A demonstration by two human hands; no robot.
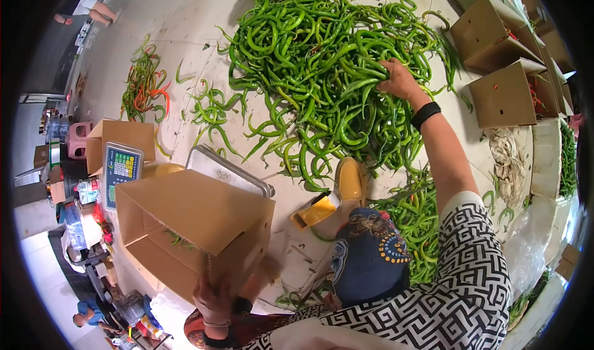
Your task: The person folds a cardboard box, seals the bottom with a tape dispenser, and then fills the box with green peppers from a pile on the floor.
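My right hand point(398, 80) reaches over a big heap of long green chili peppers point(297, 58) on the floor, with a bunch of peppers point(366, 74) in its fingers. My left hand point(214, 298) grips the near edge of a cardboard box point(199, 211) that stands tilted at my left. The box's mouth faces left, and a few green peppers point(178, 239) lie inside it. Its deeper interior is hidden. Beside the box is a weighing scale with a metal platform point(227, 167) and a keypad display point(123, 169).
Red and green peppers point(146, 88) form a small pile at the left. More cardboard boxes point(503, 92) stand at the right, near a white foam box point(545, 157). My yellow shoe point(350, 180) is at the heap's near edge. Two people point(88, 310) are partly visible at the far left.
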